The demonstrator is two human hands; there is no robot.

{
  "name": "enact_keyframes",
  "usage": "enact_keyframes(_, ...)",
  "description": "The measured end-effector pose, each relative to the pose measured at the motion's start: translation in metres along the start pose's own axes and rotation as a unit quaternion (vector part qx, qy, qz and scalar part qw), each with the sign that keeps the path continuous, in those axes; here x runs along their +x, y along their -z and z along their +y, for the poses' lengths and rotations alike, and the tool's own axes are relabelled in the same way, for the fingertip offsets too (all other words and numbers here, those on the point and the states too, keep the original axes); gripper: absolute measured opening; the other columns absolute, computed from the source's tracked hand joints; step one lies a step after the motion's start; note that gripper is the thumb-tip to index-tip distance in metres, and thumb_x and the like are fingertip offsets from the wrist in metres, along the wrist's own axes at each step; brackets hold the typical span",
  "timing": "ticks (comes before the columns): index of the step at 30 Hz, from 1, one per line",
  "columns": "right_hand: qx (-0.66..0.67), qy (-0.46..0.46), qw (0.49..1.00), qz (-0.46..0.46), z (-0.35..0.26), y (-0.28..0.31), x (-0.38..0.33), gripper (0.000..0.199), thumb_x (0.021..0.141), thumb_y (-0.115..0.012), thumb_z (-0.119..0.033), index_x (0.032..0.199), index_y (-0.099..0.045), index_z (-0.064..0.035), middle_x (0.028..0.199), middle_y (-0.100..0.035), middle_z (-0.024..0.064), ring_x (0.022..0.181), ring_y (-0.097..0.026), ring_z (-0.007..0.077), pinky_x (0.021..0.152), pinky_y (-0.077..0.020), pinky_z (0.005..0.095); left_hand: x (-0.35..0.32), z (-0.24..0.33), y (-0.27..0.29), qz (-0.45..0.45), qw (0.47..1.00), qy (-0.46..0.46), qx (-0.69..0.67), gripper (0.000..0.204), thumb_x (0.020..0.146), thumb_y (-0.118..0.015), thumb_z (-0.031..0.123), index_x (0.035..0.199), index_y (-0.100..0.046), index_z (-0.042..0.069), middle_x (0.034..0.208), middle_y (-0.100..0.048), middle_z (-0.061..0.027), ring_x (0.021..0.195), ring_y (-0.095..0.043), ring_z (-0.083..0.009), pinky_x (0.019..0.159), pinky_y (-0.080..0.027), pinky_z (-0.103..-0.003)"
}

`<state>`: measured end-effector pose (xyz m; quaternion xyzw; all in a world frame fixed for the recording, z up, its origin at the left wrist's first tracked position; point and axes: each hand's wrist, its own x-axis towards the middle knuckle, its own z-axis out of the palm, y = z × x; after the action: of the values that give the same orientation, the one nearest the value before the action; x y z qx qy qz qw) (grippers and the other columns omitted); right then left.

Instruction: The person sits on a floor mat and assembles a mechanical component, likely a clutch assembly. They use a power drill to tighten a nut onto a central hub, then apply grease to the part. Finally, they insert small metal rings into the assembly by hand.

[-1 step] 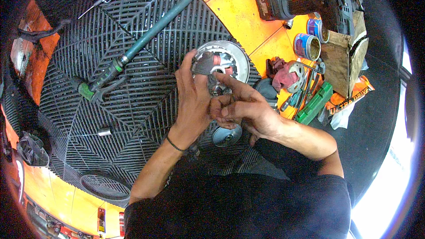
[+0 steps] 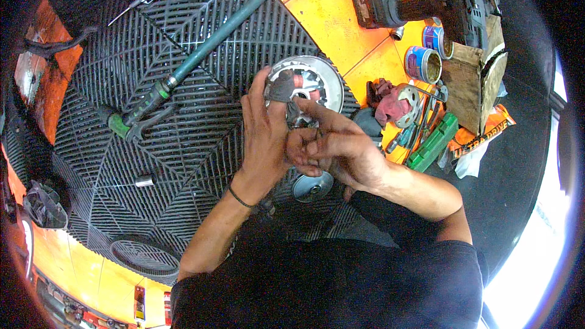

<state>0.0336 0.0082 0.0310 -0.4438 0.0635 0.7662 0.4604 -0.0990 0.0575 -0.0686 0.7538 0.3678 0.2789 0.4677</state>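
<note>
My left hand (image 2: pixel 262 140) is closed with its fingertips around a dark grey rag (image 2: pixel 281 88). Close against it, my right hand (image 2: pixel 338 149) has curled fingers, with the forefinger reaching to the rag's lower end and a small metal part (image 2: pixel 303 119). What the other right fingers pinch is hidden. Just beyond the fingers lies a round silver metal assembly (image 2: pixel 332 85) with reddish blocks and a central hole, partly covered by the rag. Below my hands, a grey metal disc (image 2: pixel 313 187) with a small centre hole rests on the black mat.
A teal hose (image 2: pixel 228 27) with a green-and-black end crosses the black grid mat (image 2: pixel 201 140). A small metal socket (image 2: pixel 145 181) lies left. At right are a cordless tool (image 2: pixel 420 6), two open tins (image 2: pixel 422 64), a pink rag (image 2: pixel 393 106), a green block (image 2: pixel 434 141) and wood (image 2: pixel 466 85).
My right fingers have shifted very slightly near the metal part. Everything else looks the same.
</note>
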Motion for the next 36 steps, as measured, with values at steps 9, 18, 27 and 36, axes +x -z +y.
enact_keyframes(9, -0.557, 0.039, 0.828, 0.054, -0.021, -0.001, -0.004, 0.055, 0.089, -0.055, -0.002, 0.142, -0.041, -0.0018, 0.084, -0.059, 0.0065, 0.08, -0.055, 0.0136, 0.074, -0.0466, 0.0289, 0.009, 0.007, 0.014, 0.006, 0.997, -0.023, 0.068, 0.088, 0.06, -0.087, 0.018, 0.134, -0.041, 0.007, 0.15, -0.036, -0.0199, 0.13, -0.041, -0.0438, 0.103, -0.034, -0.053)
enact_keyframes(18, -0.553, 0.401, 0.707, 0.185, -0.038, 0.044, 0.03, 0.045, 0.094, -0.056, -0.012, 0.137, -0.044, -0.0042, 0.11, -0.062, 0.0185, 0.098, -0.063, 0.0252, 0.085, -0.0531, 0.038, 0.007, -0.012, 0.009, 0.044, 0.995, -0.071, -0.052, 0.103, 0.053, -0.093, 0.018, 0.14, -0.04, 0.008, 0.146, -0.044, -0.0184, 0.135, -0.042, -0.039, 0.114, -0.036, -0.046)
enact_keyframes(27, -0.346, 0.523, 0.776, 0.069, 0.015, 0.02, 0.065, 0.07, 0.096, -0.057, -0.039, 0.144, -0.029, 0.0029, 0.129, -0.051, 0.0233, 0.118, -0.056, 0.0326, 0.103, -0.0431, 0.045, -0.004, -0.007, 0.018, 0.057, 0.991, -0.06, -0.102, 0.079, 0.059, -0.089, 0.02, 0.128, -0.054, 0.004, 0.136, -0.05, -0.018, 0.128, -0.049, -0.0355, 0.11, -0.04, -0.046)
enact_keyframes(36, -0.314, 0.478, 0.818, 0.065, 0.013, -0.018, 0.037, 0.084, 0.092, -0.053, -0.058, 0.149, -0.025, -0.0039, 0.14, -0.046, 0.0239, 0.123, -0.054, 0.0329, 0.106, -0.0409, 0.0456, -0.007, 0.031, 0.016, 0.161, 0.918, -0.005, -0.364, 0.097, 0.082, -0.074, 0.008, 0.146, -0.001, 0.006, 0.134, -0.044, -0.0243, 0.122, -0.054, -0.0325, 0.104, -0.047, -0.046)
